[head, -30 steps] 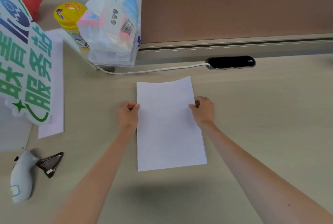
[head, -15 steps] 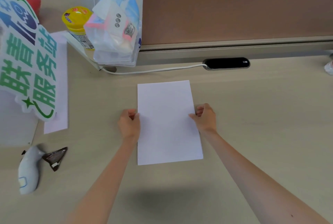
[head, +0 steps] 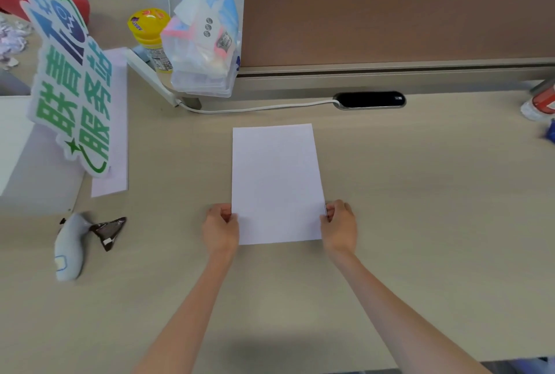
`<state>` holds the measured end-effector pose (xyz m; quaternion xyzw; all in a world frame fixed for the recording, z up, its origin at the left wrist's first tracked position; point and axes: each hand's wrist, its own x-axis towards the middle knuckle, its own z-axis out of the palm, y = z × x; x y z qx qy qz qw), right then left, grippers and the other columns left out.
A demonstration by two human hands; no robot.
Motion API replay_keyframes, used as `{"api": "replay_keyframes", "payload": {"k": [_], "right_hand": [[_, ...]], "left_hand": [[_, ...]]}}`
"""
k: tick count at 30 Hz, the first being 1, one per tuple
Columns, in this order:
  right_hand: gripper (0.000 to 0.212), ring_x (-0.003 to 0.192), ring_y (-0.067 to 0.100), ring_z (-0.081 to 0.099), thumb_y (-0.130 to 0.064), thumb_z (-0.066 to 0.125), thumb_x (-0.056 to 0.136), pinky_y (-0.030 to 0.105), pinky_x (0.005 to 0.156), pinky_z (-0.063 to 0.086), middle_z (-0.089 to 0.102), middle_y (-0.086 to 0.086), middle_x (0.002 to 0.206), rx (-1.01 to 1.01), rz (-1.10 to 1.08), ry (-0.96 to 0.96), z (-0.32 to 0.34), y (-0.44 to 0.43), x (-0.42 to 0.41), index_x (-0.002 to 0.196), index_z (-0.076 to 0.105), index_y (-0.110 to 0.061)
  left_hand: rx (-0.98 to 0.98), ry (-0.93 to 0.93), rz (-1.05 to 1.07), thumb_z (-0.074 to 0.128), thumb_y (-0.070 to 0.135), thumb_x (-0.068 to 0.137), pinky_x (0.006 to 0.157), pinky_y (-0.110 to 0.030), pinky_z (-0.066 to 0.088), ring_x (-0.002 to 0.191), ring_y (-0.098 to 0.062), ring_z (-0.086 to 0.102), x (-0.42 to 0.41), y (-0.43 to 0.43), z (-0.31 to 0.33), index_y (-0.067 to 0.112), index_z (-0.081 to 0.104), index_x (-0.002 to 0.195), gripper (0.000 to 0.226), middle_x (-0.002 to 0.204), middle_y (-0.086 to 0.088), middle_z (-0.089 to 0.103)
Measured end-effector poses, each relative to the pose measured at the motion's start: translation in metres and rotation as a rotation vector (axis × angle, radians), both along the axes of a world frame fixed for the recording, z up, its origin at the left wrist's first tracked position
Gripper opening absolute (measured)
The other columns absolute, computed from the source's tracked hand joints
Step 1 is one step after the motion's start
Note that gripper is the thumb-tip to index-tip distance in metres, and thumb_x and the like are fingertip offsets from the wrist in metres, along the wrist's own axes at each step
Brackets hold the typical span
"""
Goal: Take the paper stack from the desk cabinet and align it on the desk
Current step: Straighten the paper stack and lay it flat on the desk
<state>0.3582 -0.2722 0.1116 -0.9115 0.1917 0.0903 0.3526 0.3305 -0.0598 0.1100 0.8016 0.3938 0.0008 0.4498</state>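
A white paper stack lies flat on the beige desk, its long side running away from me. My left hand grips the stack's left edge near the near corner, fingers curled on it. On the opposite edge, my right hand pinches the stack near its near right corner. The desk cabinet is not in view.
A green and blue sign stands at left over a loose sheet. A yellow-lidded jar and a plastic bag sit at the back beside a brown partition. A grey plush toy and a dark wrapper lie at left.
Both hands slid down the stack's side edges toward its near corners. The stack now lies straighter on the desk, and the view has tilted up a little.
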Motion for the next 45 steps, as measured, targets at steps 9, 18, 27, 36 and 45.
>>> {"api": "replay_keyframes", "payload": {"k": [9,18,27,36,45], "right_hand": [[0.014,0.078,0.026,0.050,0.001,0.050,0.086,0.028,0.066,0.034,0.054,0.013,0.106,-0.096,0.100,0.008,0.005,0.003,-0.015,0.096,0.060,0.000],[0.063,0.123,0.031,0.046,-0.020,0.057,0.089,0.042,0.086,0.049,0.045,0.012,0.134,-0.301,0.393,0.067,0.013,0.005,-0.033,0.143,0.028,-0.006],[0.069,0.131,0.030,0.039,-0.006,0.054,0.089,0.036,0.088,0.049,0.043,0.017,0.140,-0.472,0.540,0.087,0.014,0.008,-0.044,0.147,0.017,0.000],[0.055,0.121,0.031,0.047,-0.009,0.060,0.085,0.038,0.081,0.050,0.054,0.015,0.125,-0.434,0.507,0.078,0.014,0.006,-0.041,0.135,0.038,-0.001],[0.051,0.122,0.035,0.047,-0.025,0.052,0.086,0.041,0.099,0.039,0.047,0.017,0.137,-0.375,0.531,-0.115,0.031,0.019,-0.017,0.130,0.045,-0.001]], "left_hand": [[0.002,0.011,-0.096,0.070,0.011,0.075,0.079,-0.029,0.048,0.093,-0.022,0.064,-0.018,-0.011,0.012,0.010,0.061,0.112,0.038,0.110,-0.005,0.065],[0.200,0.090,-0.482,0.071,0.008,0.069,0.090,-0.045,0.047,0.119,-0.031,0.044,-0.039,-0.011,0.011,0.016,0.031,0.139,0.081,0.128,-0.008,0.043],[0.431,0.180,-0.524,0.071,0.006,0.075,0.077,-0.043,0.047,0.105,-0.037,0.051,-0.046,-0.019,0.013,0.002,0.038,0.131,0.065,0.115,-0.018,0.052],[0.463,0.219,-0.545,0.071,0.013,0.078,0.080,-0.040,0.046,0.109,-0.034,0.050,-0.043,-0.017,0.012,0.007,0.036,0.135,0.067,0.122,-0.016,0.050],[0.525,0.043,-0.572,0.070,0.029,0.080,0.091,-0.040,0.041,0.115,-0.033,0.050,-0.018,-0.023,0.029,0.011,0.048,0.129,0.057,0.127,-0.012,0.050]]}}
